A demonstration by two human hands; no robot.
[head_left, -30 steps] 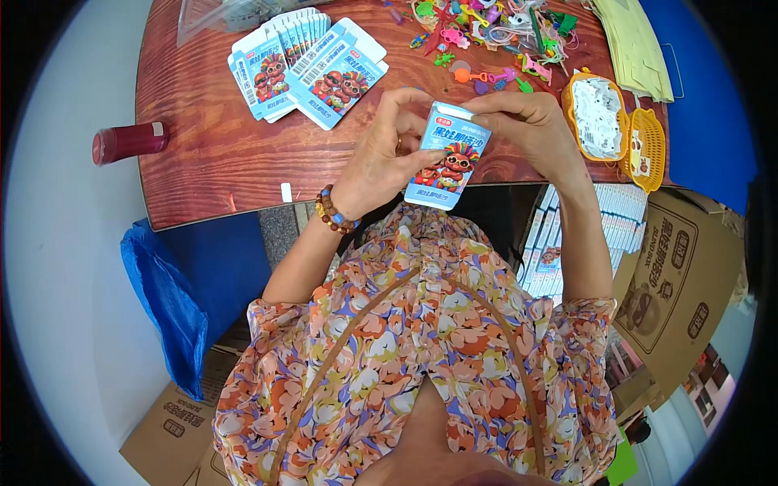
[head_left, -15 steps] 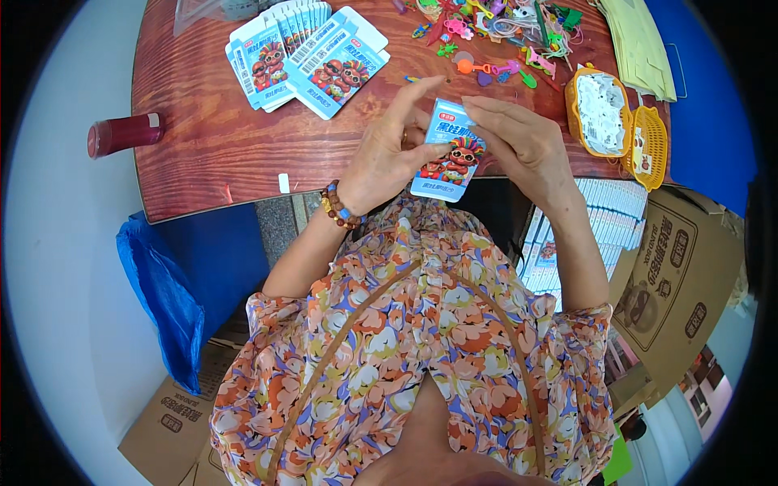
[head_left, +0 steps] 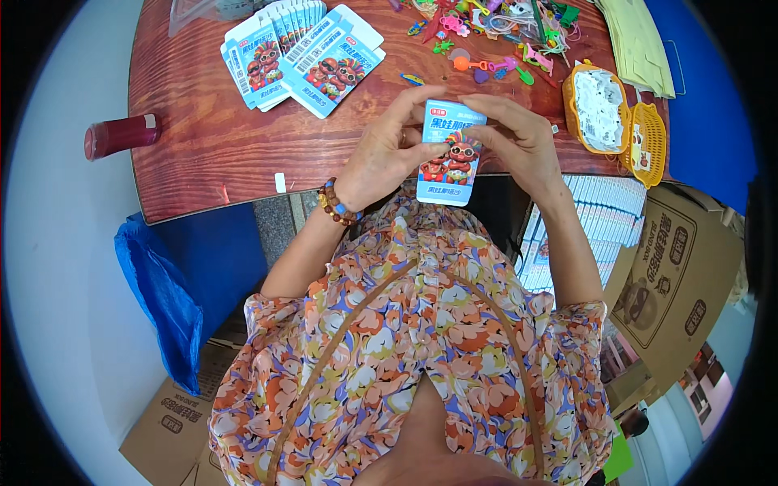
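Small box (head_left: pixel 450 176), blue and white with cartoon figures on its front, is held up at the near edge of the table, above the person's lap, its printed face toward the camera. The left hand (head_left: pixel 393 146) pinches it, the thumb lying across the front and the other fingers mostly hidden behind it. The right hand (head_left: pixel 519 146) is curved at the upper right corner, its fingertips at the top edge and its thumb by the right side; whether it grips or only touches, I cannot tell. A bead bracelet (head_left: pixel 339 206) circles the left wrist.

Just beyond the left hand a little blue and yellow toy (head_left: pixel 412 79) lies on the brown wooden table (head_left: pixel 203 158). Farther off is a heap of colourful toys (head_left: pixel 519 28). To the left, flat boxes (head_left: pixel 332 73) with similar print lie fanned over one another, and a dark red bottle (head_left: pixel 121 136) lies on its side at the left edge. A white slip (head_left: pixel 280 182) is near the front edge. To the right, a yellow basket (head_left: pixel 570 105) holds white papers (head_left: pixel 598 109), with another yellow basket (head_left: pixel 660 150) just beside it. Below the table on that side, more boxes (head_left: pixel 585 231) sit in packed rows next to a brown carton (head_left: pixel 681 267)
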